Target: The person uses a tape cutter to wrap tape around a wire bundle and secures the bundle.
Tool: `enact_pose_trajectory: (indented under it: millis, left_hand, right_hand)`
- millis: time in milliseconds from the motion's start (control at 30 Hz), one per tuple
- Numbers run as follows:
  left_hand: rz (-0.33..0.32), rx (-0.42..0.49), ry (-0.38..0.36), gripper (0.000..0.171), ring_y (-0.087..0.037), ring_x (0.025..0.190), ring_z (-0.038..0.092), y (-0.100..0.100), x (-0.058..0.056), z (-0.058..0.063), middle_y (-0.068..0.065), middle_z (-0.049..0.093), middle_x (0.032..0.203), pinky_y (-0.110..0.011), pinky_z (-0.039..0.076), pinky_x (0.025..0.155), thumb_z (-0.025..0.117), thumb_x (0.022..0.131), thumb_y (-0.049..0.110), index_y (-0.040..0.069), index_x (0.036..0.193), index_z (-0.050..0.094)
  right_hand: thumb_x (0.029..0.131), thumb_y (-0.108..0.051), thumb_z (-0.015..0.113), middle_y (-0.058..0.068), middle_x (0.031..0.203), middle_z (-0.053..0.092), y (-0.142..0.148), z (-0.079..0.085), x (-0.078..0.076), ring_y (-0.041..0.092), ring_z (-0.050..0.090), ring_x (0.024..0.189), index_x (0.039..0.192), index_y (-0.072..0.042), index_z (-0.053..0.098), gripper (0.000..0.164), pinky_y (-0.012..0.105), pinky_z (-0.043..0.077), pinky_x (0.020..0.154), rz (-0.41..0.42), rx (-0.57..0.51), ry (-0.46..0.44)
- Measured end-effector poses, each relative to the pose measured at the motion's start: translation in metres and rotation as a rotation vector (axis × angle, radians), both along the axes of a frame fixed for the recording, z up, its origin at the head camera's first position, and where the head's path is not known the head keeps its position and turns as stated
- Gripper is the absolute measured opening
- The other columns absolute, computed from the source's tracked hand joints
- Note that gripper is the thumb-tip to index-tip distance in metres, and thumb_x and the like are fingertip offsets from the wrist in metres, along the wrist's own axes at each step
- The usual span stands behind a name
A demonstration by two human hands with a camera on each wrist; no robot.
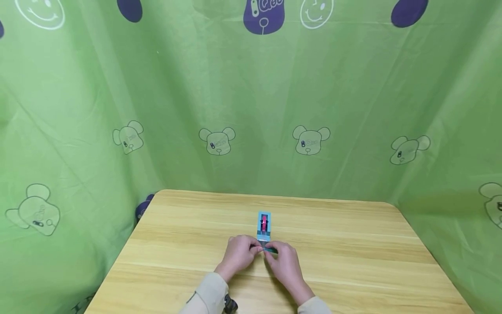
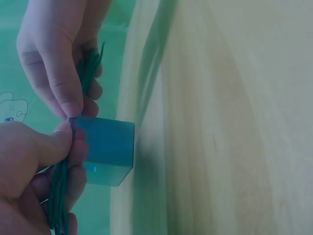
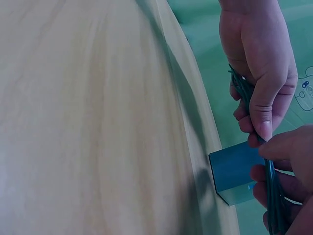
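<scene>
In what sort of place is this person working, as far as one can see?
Probably a curtained work booth: green bear-print fabric hangs behind and beside a wood-grain table, on which stands what looks like a blue tape dispenser.

left hand point(image 1: 240, 253): pinching | right hand point(image 1: 286, 261): pinching | thumbs point(image 2: 62, 90): tips close together | wrists point(image 1: 225, 270): angled inward

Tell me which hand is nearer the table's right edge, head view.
Right. The right hand pinches the green strands from the side toward the table's right edge, well apart from it; the left hand pinches them from the opposite side, farther away.
</scene>
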State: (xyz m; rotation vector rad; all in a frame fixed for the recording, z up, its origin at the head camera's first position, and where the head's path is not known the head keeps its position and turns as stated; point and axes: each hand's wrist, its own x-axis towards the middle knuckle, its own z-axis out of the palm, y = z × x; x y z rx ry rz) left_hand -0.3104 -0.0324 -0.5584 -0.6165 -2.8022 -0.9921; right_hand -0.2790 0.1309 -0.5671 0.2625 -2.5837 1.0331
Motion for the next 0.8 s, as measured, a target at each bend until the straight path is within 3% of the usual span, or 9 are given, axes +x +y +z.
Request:
enact_pose_trajectory:
  millis: [567,800]
  left_hand:
    - [0.034,0.014,0.062,0.004,0.000,0.078,0.062,0.0024,-0.0011,-0.0031,0.020,0.070,0.084,-0.038,0.039,0.085,0.080,0.083,0.025,0.027,0.086,0.078]
    - [0.053,0.022,0.099,0.006,0.000,0.080,0.062,0.0023,-0.0025,-0.0032,0.020,0.070,0.085,-0.037,0.038,0.084,0.081,0.082,0.027,0.029,0.086,0.078]
  right_hand:
    - [0.079,-0.008,0.082,0.003,0.092,0.074,-0.0023,0.0029,-0.0015,0.023,0.070,0.088,0.093,-0.009,0.075,0.016,0.041,0.056,0.080,-0.010,0.024,0.052]
    - [0.075,-0.002,0.085,-0.001,0.092,0.074,-0.0033,-0.0007,-0.0038,0.017,0.069,0.088,0.092,-0.012,0.075,0.022,0.044,0.052,0.084,-0.006,-0.005,0.156]
